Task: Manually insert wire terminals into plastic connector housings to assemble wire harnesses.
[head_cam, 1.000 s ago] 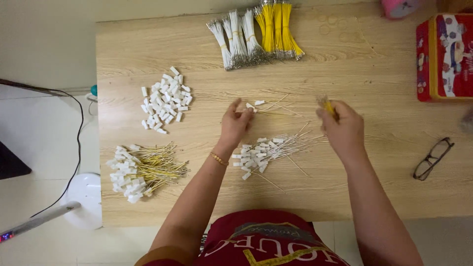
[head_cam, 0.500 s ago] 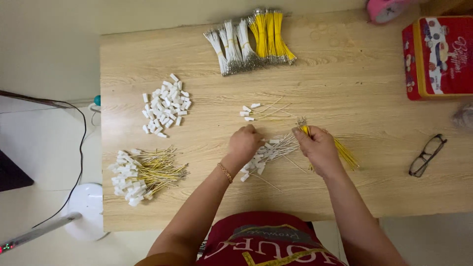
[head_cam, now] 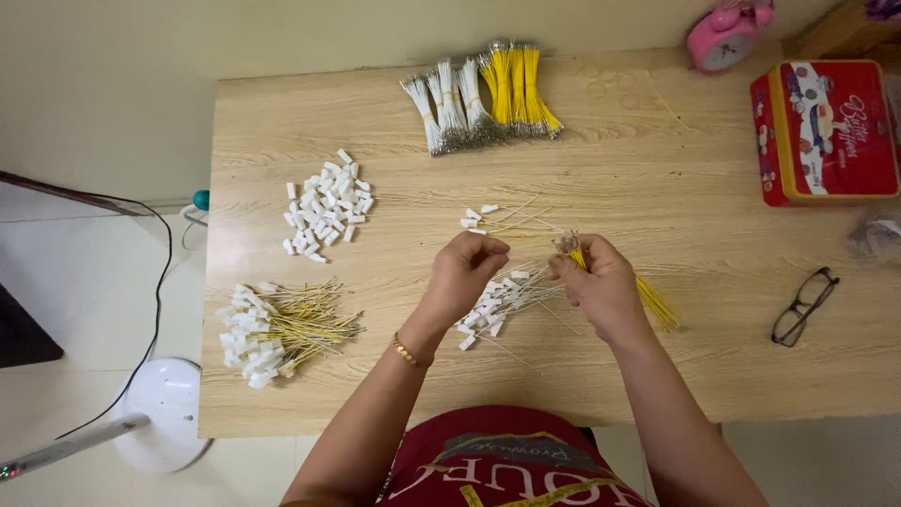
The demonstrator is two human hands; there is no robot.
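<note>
Right hand (head_cam: 601, 286) grip closed round yellow wire bundle (head_cam: 652, 300), long axis slanting down-right, stripped ends up by my thumb. Left hand (head_cam: 465, 272) pinched narrow (can't tell if holding anything), just left, over white connector pile (head_cam: 493, 305) on surface (head_cam: 676, 188).

A rectangular red tin (head_cam: 826, 130) with a gold rim and pictured lid lies at the table's (head_cam: 657, 160) far right edge.
</note>
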